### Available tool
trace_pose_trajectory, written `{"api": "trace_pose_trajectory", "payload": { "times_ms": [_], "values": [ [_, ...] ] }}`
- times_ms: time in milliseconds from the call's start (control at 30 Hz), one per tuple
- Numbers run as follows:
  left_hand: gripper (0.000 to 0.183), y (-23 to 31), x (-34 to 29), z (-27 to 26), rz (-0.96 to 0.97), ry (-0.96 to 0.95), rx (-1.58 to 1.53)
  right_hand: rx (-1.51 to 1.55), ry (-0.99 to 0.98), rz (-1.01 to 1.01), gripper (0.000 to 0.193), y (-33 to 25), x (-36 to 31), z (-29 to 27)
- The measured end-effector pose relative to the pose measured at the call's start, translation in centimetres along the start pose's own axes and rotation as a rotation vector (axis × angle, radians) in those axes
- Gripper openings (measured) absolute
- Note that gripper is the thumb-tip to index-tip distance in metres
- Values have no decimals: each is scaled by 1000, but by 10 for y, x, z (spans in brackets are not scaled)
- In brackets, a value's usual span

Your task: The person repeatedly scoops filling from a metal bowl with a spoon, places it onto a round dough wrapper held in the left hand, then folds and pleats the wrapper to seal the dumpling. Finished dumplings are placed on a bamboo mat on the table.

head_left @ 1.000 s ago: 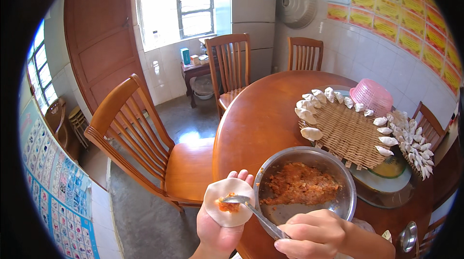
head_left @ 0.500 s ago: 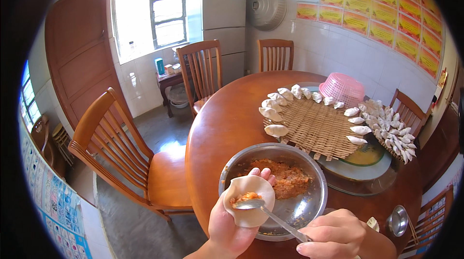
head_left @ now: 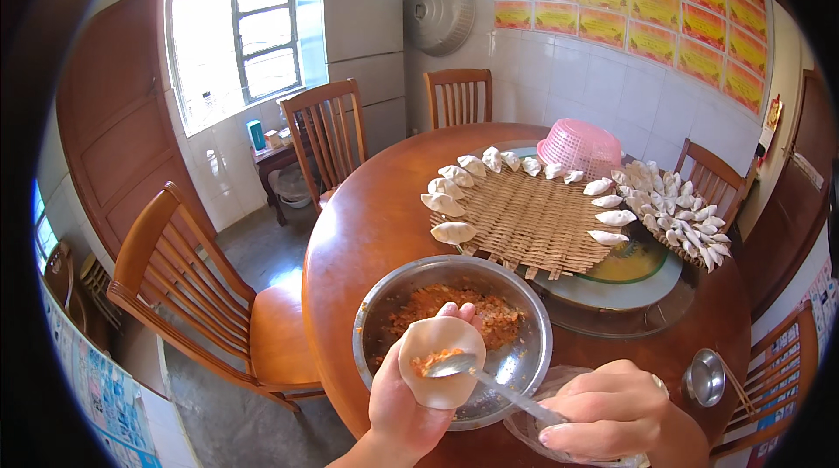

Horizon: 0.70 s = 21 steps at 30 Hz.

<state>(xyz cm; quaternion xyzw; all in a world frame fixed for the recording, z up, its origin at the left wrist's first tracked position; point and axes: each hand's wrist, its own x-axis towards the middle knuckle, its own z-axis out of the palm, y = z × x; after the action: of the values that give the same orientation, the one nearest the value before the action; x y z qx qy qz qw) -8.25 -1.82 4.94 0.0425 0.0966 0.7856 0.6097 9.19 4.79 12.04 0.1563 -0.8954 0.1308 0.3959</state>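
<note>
A round dumpling wrapper lies across the palm and fingers of my left hand, which cups it from below. A small heap of orange-red filling sits on the wrapper. My right hand grips the handle of a metal spoon, its bowl resting on the filling. Below and beyond my left hand stands a steel mixing bowl with more minced filling inside. A clear plastic bag lies partly under my right hand.
Beyond the bowl, a woven bamboo tray carries dumplings along its rim. A second pile of dumplings and a pink basket stand farther back. A small metal bowl and chopsticks are at right. Wooden chairs surround the table.
The whole view has shifted to the right, so the table and bowl appear farther left. The wrapper is tilted more upright, and the spoon still touches the filling.
</note>
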Motion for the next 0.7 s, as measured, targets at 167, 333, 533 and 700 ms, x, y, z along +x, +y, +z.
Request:
{"api": "trace_pose_trajectory", "payload": {
  "times_ms": [167, 333, 533, 700],
  "values": [
    [43, -4, 0, 2, -26, 6, 13, -24, 43, -21, 11, 4, -7, 0],
    [46, -2, 2, -1, 1, -40, 11, 25, 6, 11, 12, 4, -16, -2],
    [48, -4, 0, -5, 4, -62, 34, 102, 1, 81, 16, 1, -18, -1],
    [48, -5, 0, -6, -34, -48, -22, -1, 57, 98, 23, 10, -17, 8]
  ]
}}
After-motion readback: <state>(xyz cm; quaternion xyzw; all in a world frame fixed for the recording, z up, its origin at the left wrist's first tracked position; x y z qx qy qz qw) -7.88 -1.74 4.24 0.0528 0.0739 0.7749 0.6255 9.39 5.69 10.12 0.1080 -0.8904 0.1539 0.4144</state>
